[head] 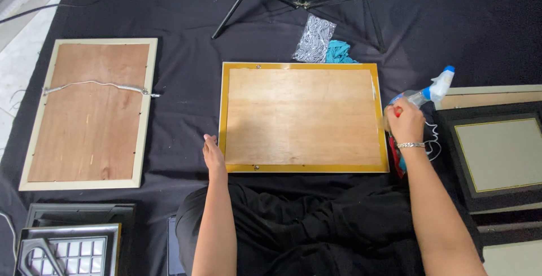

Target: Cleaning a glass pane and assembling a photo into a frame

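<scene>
Rt hand [404,121] has its grip closed round a spray bottle [430,92] w/ blue-white nozzle, held just beside the rt edge of the frame [302,117] lying face-down (yellow border, wood back) on the black cloth [186,84]. Left hand [213,153] is open, fingers flat, at the frame's lower-left corner. Another frame w/ hanging wire [90,112] lies well apart on the left
</scene>
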